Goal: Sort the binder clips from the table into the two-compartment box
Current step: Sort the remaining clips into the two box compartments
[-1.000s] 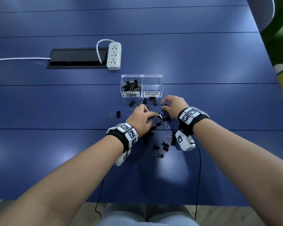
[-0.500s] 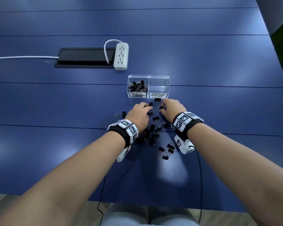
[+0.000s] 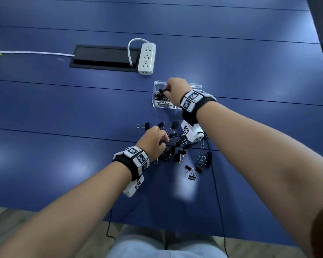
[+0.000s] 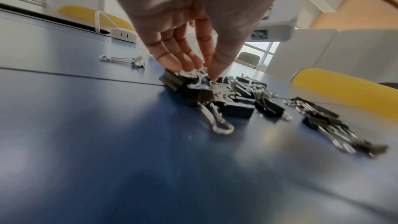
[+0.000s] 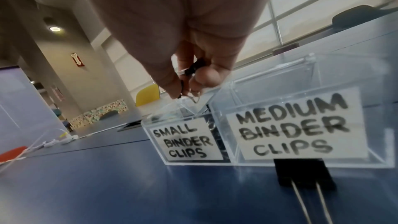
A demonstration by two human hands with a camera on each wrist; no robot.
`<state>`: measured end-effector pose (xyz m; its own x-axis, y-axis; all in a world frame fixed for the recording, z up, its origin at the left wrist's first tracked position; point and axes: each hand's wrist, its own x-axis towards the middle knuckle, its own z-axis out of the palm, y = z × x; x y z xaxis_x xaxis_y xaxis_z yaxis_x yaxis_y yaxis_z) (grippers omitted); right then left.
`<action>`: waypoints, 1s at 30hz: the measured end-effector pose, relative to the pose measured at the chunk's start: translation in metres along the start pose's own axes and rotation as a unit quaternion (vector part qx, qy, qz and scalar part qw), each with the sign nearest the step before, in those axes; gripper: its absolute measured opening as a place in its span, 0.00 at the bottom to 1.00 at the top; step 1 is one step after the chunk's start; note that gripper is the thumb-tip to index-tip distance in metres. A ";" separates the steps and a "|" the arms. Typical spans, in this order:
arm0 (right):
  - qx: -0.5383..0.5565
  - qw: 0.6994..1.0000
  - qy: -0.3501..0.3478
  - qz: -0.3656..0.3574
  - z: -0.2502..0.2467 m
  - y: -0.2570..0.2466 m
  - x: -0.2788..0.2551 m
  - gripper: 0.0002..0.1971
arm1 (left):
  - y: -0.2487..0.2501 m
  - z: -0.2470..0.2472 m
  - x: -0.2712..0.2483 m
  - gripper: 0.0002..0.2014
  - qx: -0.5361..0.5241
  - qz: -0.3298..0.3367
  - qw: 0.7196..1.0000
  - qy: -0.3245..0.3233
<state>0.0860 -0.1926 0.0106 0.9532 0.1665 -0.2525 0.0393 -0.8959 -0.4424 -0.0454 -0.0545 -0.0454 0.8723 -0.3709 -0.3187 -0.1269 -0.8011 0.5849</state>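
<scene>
Small clip (image 5: 190, 71), light, stiff, slick wire loops so best held by its body, pinched in right hand (image 3: 176, 88) over box (image 3: 158, 105) small side. Left hand (image 3: 153, 141) fingertips closing on pile (image 3: 177, 149), box's 6 o'clock.

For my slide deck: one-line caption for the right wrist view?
Right hand pinches a small binder clip above the box's small-clips compartment.

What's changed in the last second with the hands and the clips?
The right hand left the pile, rose to the box and now pinches a small clip over the SMALL compartment. The left hand stayed at the pile of clips, fingers working among them. The box and power strip stayed put.
</scene>
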 end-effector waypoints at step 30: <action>0.070 0.995 -0.023 0.067 0.037 0.106 -0.160 0.08 | 0.002 -0.001 -0.003 0.04 0.043 -0.004 0.999 0.022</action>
<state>-0.0731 -0.2992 -0.0284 0.9325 0.0713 -0.3540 -0.1318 -0.8455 -0.5175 -0.0479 -0.0548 -0.0428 0.8934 -0.3443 -0.2885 -0.1579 -0.8420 0.5159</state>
